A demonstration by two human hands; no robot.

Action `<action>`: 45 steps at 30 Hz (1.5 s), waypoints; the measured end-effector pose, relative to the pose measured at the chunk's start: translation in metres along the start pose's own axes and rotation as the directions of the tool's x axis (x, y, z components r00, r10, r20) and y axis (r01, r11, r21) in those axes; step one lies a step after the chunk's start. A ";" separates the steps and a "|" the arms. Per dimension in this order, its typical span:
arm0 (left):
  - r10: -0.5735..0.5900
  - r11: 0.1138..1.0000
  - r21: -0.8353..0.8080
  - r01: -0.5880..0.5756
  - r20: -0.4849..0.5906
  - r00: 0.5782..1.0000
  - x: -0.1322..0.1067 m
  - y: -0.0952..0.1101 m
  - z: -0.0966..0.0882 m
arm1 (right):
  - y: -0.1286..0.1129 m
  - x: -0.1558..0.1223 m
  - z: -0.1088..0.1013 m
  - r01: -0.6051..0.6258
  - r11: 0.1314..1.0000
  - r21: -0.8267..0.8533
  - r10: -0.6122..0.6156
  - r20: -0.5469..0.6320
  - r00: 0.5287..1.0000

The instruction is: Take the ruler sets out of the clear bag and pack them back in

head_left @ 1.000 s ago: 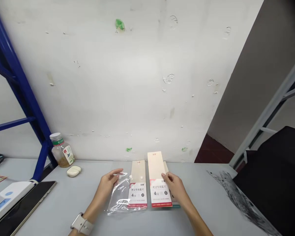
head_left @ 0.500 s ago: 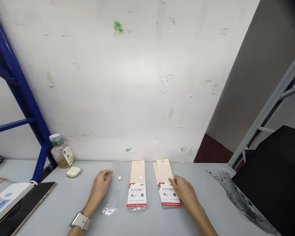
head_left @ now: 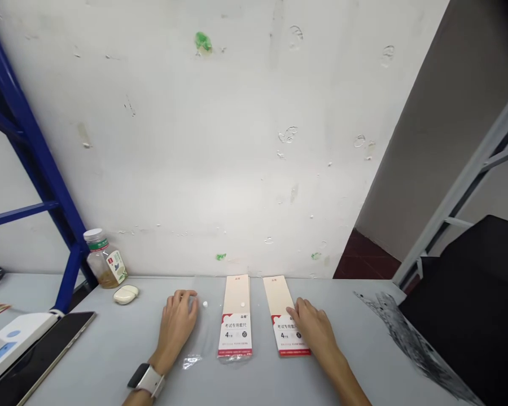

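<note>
My right hand (head_left: 316, 327) lies over the right edge of a stack of cream-topped ruler-set cards (head_left: 276, 296), its fingers bent against it. These cards have a white label with red trim and lie lined up, so only the top one shows well. My left hand (head_left: 178, 320), with a watch on the wrist, rests on the table with loosely bent, parted fingers. It is beside the left edge of a flat clear plastic bag (head_left: 200, 332) with a white snap button. Between the hands lies another ruler-set card pack (head_left: 236, 293) in a clear bag with a snap.
On the left are a lidded jar (head_left: 105, 262), a cream oval case (head_left: 126, 294), a phone (head_left: 46, 361) and a white power strip (head_left: 14, 344). A blue metal frame (head_left: 38, 135) stands there. Black-and-white patterned sheeting (head_left: 415, 344) and a black chair (head_left: 469, 304) are on the right.
The fanned cards under my right hand are now squared into one stack; the greenish lower edge is covered. My left hand has moved slightly right, over the clear bag's edge.
</note>
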State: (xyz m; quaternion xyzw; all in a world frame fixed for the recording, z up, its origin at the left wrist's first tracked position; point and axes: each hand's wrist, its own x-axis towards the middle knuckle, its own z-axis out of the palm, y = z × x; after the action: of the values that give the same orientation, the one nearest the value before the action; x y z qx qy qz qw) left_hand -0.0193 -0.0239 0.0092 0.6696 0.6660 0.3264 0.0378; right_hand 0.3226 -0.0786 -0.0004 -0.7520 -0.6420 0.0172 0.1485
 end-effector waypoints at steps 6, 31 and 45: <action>0.145 0.989 0.000 -0.145 0.061 0.988 -0.004 0.016 -0.010 | -0.001 0.002 -0.001 0.023 1.000 0.000 -0.023 -0.067 0.997; 0.416 0.908 -0.211 -0.361 0.372 0.830 -0.034 0.040 0.007 | -0.082 -0.026 -0.013 0.140 0.681 0.718 -0.269 0.068 0.961; 0.116 0.550 -0.743 0.381 0.520 0.846 -0.022 0.065 -0.015 | -0.081 -0.026 -0.024 0.040 0.429 0.902 -0.254 0.078 0.964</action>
State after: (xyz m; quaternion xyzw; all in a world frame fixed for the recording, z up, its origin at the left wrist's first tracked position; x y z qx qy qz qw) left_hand 0.0324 -0.0567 0.0440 0.5784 0.4493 0.4046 0.5476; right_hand 0.2455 -0.0977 0.0384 -0.4949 -0.6105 0.4163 0.4573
